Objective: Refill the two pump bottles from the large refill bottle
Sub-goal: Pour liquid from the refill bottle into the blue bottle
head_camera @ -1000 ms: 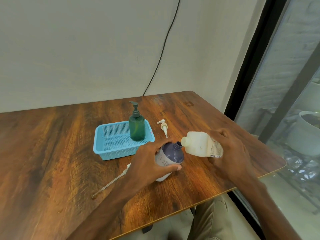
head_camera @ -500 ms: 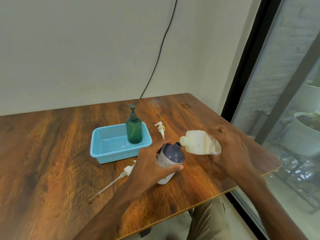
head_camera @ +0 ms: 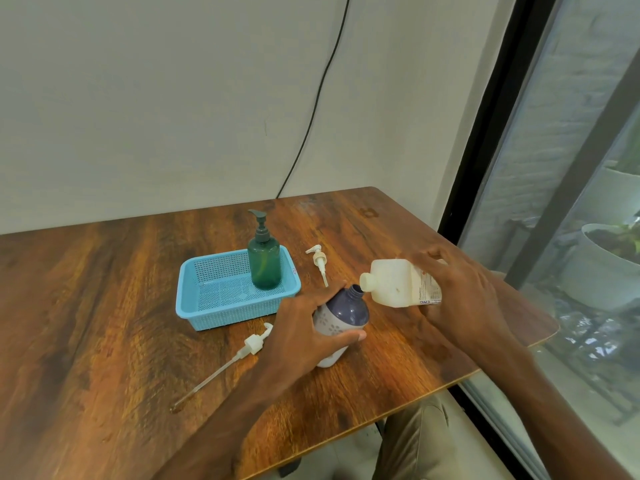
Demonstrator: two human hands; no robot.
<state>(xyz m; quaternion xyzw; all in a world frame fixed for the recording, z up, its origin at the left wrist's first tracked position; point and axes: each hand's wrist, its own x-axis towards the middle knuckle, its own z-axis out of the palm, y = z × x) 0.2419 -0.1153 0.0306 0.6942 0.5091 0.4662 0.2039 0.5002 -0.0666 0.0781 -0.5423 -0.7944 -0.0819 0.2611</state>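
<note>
a home corner: wooden table (head_camera: 86,306) beside a glass door (head_camera: 571,161), planters (head_camera: 595,275) outside.

Wooden table (head_camera: 86,323): blue basket (head_camera: 235,315) (perforated), long-tubed pump (head_camera: 254,344)

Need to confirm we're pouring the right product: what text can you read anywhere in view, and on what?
"CNG" (seemingly; the rest is hidden by the right hand): label of the refill bottle.
Smaller print on that label: too small to read.
Sticker on the blue basket: too small to read.
Purple bottle, green bottle: no words visible.
</note>
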